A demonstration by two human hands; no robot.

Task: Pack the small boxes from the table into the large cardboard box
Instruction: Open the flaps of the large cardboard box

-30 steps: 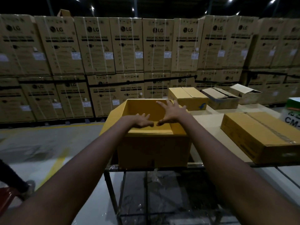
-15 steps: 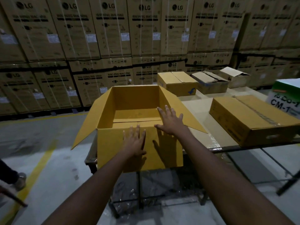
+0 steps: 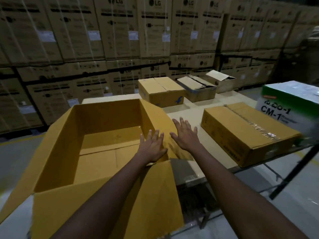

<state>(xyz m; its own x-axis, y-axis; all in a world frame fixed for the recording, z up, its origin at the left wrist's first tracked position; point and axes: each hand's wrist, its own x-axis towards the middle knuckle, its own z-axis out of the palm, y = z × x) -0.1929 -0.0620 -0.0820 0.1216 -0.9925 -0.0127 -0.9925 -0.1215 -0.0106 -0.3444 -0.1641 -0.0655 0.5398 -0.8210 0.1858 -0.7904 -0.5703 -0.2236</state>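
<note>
Warehouse interior, dim, with no lamps in view. The back wall is hidden by stacked cartons (image 3: 120, 40), brown, printed "LG", several tiers high and running the full width of the view. They carry pale straps and white labels (image 3: 94, 35); the small print is too blurred to read. Floor (image 3: 302, 195) grey, smooth, slightly glossy. A faint yellow line (image 3: 19, 140) runs along it at left, near the foot of the stack. Table (image 3: 188, 111) has a pale beige top and stands on a dark metal frame with a slanted leg (image 3: 293, 171) at right.
</note>
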